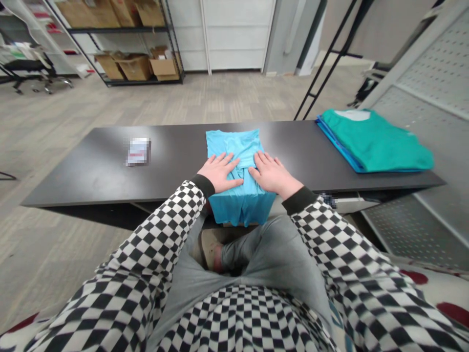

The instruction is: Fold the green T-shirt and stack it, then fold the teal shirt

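Note:
A light blue garment (234,144), folded into a narrow strip, lies across the dark table (91,171) and hangs over its near edge. My left hand (219,171) rests flat on the cloth, fingers stretched out. My right hand (271,173) lies flat beside it on the same cloth, fingers spread. Neither hand grips anything. Both arms wear black-and-white checked sleeves.
A folded green garment (377,139) lies on a blue one at the table's right end. A small white card (138,150) sits on the left part. Behind are shelves with cardboard boxes (135,66), an office chair (29,68), and a perforated grey panel (432,83) on the right.

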`<state>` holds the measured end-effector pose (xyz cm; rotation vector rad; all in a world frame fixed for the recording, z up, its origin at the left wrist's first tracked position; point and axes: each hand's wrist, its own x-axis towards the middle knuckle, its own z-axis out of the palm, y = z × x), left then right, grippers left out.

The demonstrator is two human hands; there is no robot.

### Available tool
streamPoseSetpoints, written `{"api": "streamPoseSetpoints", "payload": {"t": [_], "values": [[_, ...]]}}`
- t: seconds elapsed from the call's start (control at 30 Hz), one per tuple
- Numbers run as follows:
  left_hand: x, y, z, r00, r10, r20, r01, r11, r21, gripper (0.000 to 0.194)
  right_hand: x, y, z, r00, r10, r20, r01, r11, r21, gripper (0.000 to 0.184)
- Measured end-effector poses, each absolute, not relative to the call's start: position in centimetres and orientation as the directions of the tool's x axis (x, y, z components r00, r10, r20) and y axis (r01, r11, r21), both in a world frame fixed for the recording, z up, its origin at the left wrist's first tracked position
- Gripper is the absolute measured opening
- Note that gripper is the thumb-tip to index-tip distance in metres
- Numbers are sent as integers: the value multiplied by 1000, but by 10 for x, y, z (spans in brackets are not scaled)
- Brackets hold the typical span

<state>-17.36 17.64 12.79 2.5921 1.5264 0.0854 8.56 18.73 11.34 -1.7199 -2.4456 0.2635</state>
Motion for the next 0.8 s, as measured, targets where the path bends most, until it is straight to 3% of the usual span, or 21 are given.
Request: {"api": "streamPoseSetpoints", "payload": {"t": [0.33,0.8], "values": [[-181,174,132,520,854,-26,848,-512,135,96,97,181,117,-288,957,-26,938,277,-208,79],[-207,191,128,606,794,-53,792,-595,140,97,101,184,108,-294,956,22,925,290,-244,74]]}}
